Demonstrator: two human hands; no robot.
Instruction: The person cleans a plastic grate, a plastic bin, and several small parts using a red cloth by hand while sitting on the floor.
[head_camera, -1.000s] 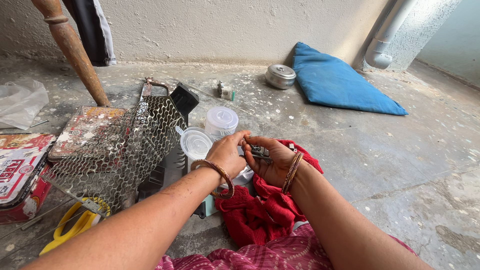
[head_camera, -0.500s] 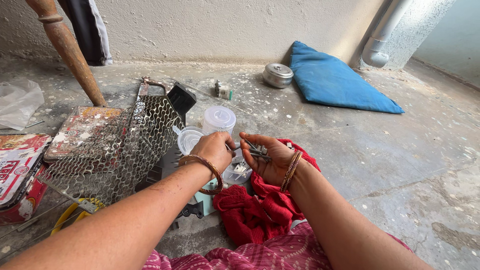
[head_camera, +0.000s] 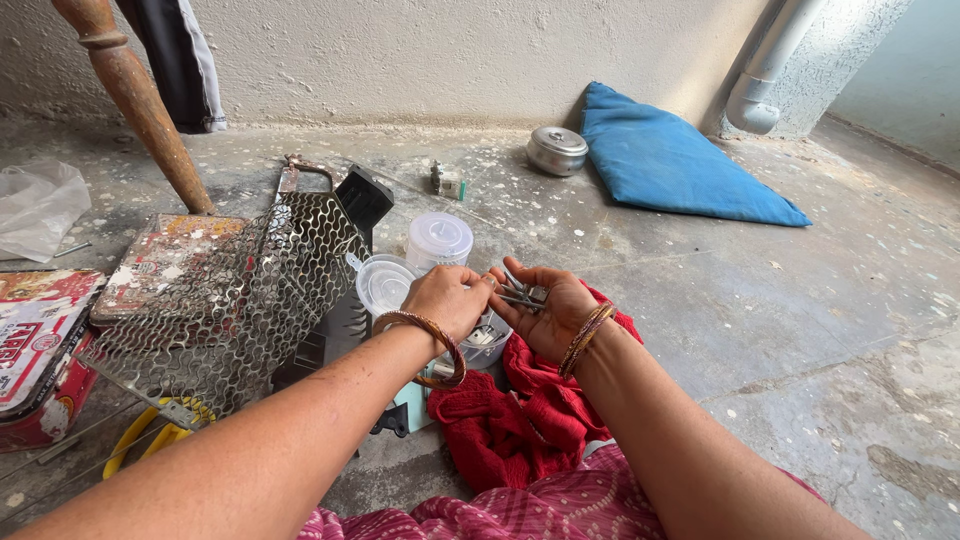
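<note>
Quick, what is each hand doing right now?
Left hand: fingers curled shut, pinching at the small metal pieces in the other palm.
Right hand: palm up, open and cupped, holding those metal pieces.

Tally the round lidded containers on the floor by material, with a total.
Clear plastic tubs: 2, one upright, one tilted beside the left hand
Metal tin: 1
Total: 3
</note>
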